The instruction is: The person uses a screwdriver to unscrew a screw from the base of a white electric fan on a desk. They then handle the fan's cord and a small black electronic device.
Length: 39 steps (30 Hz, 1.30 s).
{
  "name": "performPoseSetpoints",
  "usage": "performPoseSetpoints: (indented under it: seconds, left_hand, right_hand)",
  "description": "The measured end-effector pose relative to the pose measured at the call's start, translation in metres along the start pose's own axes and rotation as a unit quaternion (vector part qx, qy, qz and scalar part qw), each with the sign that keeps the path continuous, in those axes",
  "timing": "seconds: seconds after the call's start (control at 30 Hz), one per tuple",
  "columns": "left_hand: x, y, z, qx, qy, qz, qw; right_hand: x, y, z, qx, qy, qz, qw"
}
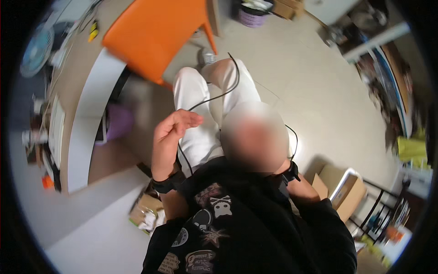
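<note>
My left hand (175, 128) is raised over my left thigh. Its fingers are loosely stretched to the right, and nothing shows gripped in them. A thin black cable (223, 94) arcs over my white trousers (194, 86), goes behind this hand and comes out below it by my waist. My right hand (255, 134) is in front of my lap, covered by a round blurred patch, so its fingers and anything in them are hidden. Another stretch of black cable shows beside the right wrist. Both wrists wear black bands (169, 182).
An orange chair (157, 36) stands ahead on the left, against a desk (86, 123) with a blue fan (37, 50). A purple bin (119, 121) is under the desk. Open cardboard boxes (349, 196) stand at my right, shelves (388, 77) farther off, and a purple basket (252, 19) far ahead.
</note>
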<state>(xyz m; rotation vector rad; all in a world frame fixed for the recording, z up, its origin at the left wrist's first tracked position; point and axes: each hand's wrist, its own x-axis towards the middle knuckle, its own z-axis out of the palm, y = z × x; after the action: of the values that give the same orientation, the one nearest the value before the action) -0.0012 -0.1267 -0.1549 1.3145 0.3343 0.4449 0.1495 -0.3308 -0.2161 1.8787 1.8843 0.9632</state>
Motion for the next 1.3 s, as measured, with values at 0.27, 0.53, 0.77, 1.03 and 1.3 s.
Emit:
performPoseSetpoints:
  seconds: [0.27, 0.53, 0.77, 1.03, 1.3]
  left_hand:
    - [0.036, 0.008, 0.044, -0.033, -0.160, -0.071, 0.984]
    - [0.043, 0.001, 0.058, -0.058, -0.203, -0.087, 0.974]
    - [0.038, 0.006, 0.058, -0.041, -0.173, -0.095, 0.979]
    - [0.035, 0.009, 0.056, -0.022, -0.155, -0.102, 0.982]
    - [0.044, 0.012, 0.057, -0.025, -0.211, -0.130, 0.968]
  right_hand:
    - [-0.071, -0.068, 0.049, -0.322, -0.064, 0.062, 0.943]
    - [-0.064, -0.052, 0.004, -0.908, -0.197, -0.359, -0.092]
    - [-0.101, -0.097, 0.023, -0.920, -0.234, -0.306, 0.078]
    - [-0.084, -0.030, -0.019, -0.853, -0.213, -0.427, 0.213]
    - [-0.062, -0.012, -0.046, -0.789, -0.180, -0.550, 0.207]
